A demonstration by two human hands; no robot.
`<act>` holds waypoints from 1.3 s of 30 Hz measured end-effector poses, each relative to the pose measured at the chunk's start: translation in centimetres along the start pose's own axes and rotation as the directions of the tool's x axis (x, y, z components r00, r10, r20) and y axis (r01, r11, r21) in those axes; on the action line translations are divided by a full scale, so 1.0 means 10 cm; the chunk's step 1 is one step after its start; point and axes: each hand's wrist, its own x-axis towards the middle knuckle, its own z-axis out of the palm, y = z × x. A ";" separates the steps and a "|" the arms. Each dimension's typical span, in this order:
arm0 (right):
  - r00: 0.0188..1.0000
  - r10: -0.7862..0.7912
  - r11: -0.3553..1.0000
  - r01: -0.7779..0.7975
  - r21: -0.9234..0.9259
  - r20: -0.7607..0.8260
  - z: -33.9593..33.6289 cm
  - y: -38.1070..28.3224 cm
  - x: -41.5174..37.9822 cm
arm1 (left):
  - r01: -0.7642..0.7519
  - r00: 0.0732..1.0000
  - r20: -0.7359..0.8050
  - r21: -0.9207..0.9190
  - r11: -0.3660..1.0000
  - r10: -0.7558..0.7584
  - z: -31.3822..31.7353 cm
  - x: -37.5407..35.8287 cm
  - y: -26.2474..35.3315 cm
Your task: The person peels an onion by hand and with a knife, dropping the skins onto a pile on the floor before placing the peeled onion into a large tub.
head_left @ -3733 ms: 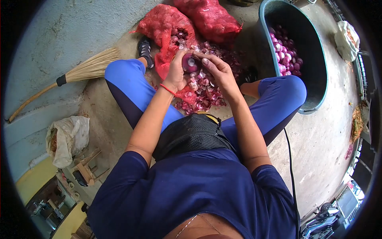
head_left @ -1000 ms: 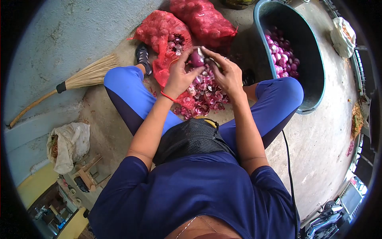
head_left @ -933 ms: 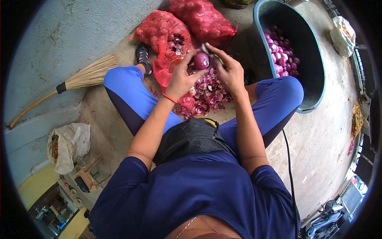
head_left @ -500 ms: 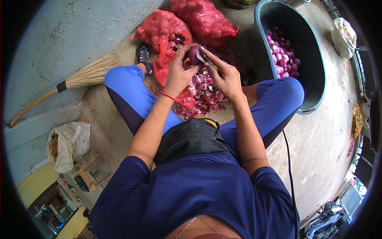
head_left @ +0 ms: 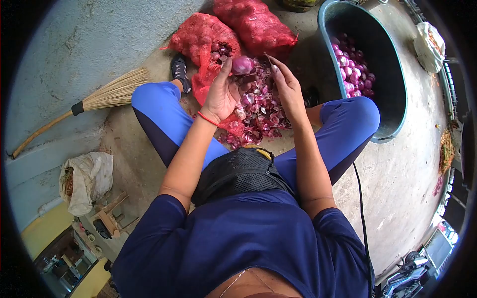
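Over a heap of papery peelings, my left hand [head_left: 223, 95] holds a purple onion [head_left: 243, 65] at its fingers, thumb upright beside it. The onion's side facing me looks smooth and shiny. To its right, apart from the onion, my right hand [head_left: 288, 93] is closed with thumb and fingers pinched on what looks like a small knife; its thin tip shows at the fingertips and the rest is mostly hidden. Beneath both hands lie the purple onion skins [head_left: 261, 111], spread between my legs.
Two red mesh sacks of onions stand ahead, one opened [head_left: 206, 37] and one full [head_left: 258, 30]. A large blue-green tub [head_left: 400, 99] at right holds shiny purple onions [head_left: 354, 69]. A broom [head_left: 114, 92] leans at left; a white sack [head_left: 92, 181] sits below it.
My hands have moved apart: the right hand has drawn away to the right from the onion. The onion has turned in my left hand, showing a lighter, shinier side.
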 end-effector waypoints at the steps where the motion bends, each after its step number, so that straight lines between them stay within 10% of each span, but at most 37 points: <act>1: 1.000 -0.015 1.000 0.015 -0.001 0.011 0.02 0.03 0.00 | 0.074 0.997 -0.013 -0.039 0.996 -0.075 -0.04 0.01 0.01; 7: 0.999 -0.028 1.000 0.028 -0.012 0.025 0.00 0.08 0.01 | 0.116 0.993 0.048 -0.151 0.982 -0.110 -0.08 0.01 0.01; 25: 0.915 -0.348 0.803 0.403 -0.438 0.205 0.13 0.13 -0.07 | 0.000 0.975 -0.201 0.408 0.913 0.090 0.00 -0.02 -0.06; 31: 0.956 -0.143 0.747 0.275 -0.605 0.257 0.15 -0.04 -0.15 | -0.067 0.948 -0.237 0.503 0.862 0.211 -0.15 0.07 -0.15; 39: 0.962 -0.269 0.837 0.258 -0.482 0.050 0.09 0.12 -0.03 | 0.024 0.979 -0.194 0.437 0.899 0.068 -0.12 0.02 -0.21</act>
